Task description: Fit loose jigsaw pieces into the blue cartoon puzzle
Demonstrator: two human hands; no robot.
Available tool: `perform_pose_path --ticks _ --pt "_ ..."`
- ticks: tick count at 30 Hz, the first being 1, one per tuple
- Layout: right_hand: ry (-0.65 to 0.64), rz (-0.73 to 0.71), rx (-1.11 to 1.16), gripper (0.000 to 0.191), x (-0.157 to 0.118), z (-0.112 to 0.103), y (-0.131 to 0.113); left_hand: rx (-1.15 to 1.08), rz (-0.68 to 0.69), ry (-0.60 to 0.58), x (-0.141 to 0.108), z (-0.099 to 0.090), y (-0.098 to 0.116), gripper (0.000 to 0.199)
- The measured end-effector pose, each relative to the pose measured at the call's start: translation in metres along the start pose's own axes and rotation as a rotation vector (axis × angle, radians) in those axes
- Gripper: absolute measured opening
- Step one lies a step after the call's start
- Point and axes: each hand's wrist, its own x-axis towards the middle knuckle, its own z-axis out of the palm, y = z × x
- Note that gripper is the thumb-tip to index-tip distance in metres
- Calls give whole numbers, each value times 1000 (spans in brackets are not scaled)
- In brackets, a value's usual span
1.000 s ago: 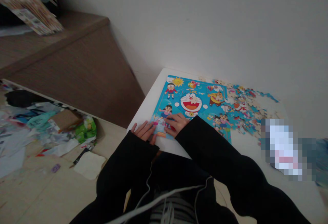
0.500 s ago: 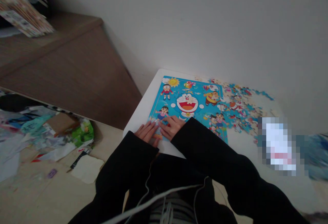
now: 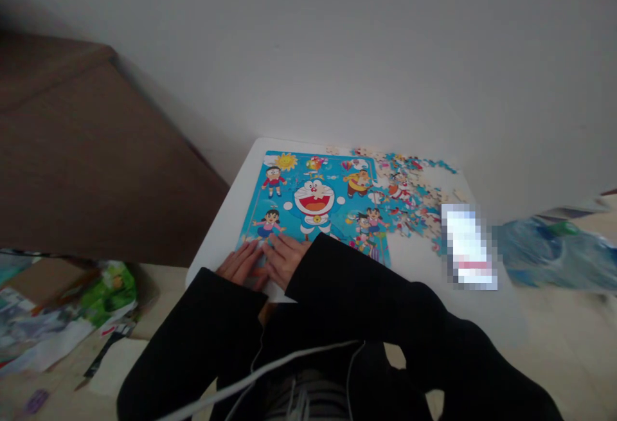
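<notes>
A blue cartoon puzzle board [image 3: 299, 212] lies on a white table [image 3: 219, 218], with a big laughing character at its middle. My left hand [image 3: 241, 263] rests on the board's near left corner, its fingers stretched out flat. Beside it, my right hand [image 3: 285, 259] touches the same corner, fingers bent and their tips close to the left fingertips. Whether a small piece lies under the right fingertips cannot be made out. Many loose puzzle pieces [image 3: 409, 193] are heaped along the board's right side.
A pixelated bright object [image 3: 468, 247] lies on the table's right part. A brown wooden cabinet [image 3: 96, 164] stands at the left, and a wall rises behind the table. Bags and papers litter the floor at left, with a plastic bag [image 3: 559, 250] at right. A white cable crosses my lap.
The camera view has turned to the right, so table, board and hands appear further left. Both hands remain at the board's near left corner.
</notes>
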Motion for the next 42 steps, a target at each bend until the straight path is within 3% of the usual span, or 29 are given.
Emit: perform_pose_path --ticks 3,7,10,12,13,17,20,24,32,35,39,42 --pt "136 1 26 38 -5 -38 28 -73 17 -14 1 0 -9 39" --pt "63 59 13 30 -15 -106 121 -101 67 -19 3 0 -18 39" --pt "-18 408 -181 28 -23 -143 209 -92 90 -26 3 1 -20 38" --pt "-174 558 -265 28 -29 -151 257 -84 86 -23 2 2 -20 38" --pt "-271 563 -267 30 -32 -150 276 -79 83 -17 2 2 -19 38" --pt "-357 468 -219 38 -40 -134 316 -64 80 25 4 2 -16 37" --pt "-453 405 -223 41 -37 -127 321 -74 106 55 6 3 -16 38" --pt "-489 477 -284 41 -29 -133 310 -97 150 85 9 3 -16 40" --pt "-430 710 -285 38 -31 -147 282 96 173 58 36 -20 17 41" --pt "-296 739 -244 37 -37 -153 272 3 238 79 57 -24 41 43" --pt "-61 542 -66 35 -49 -152 232 -168 327 -47 82 -10 87 48" --pt "-49 334 33 36 -60 -141 191 -273 352 -223 95 12 122 56"
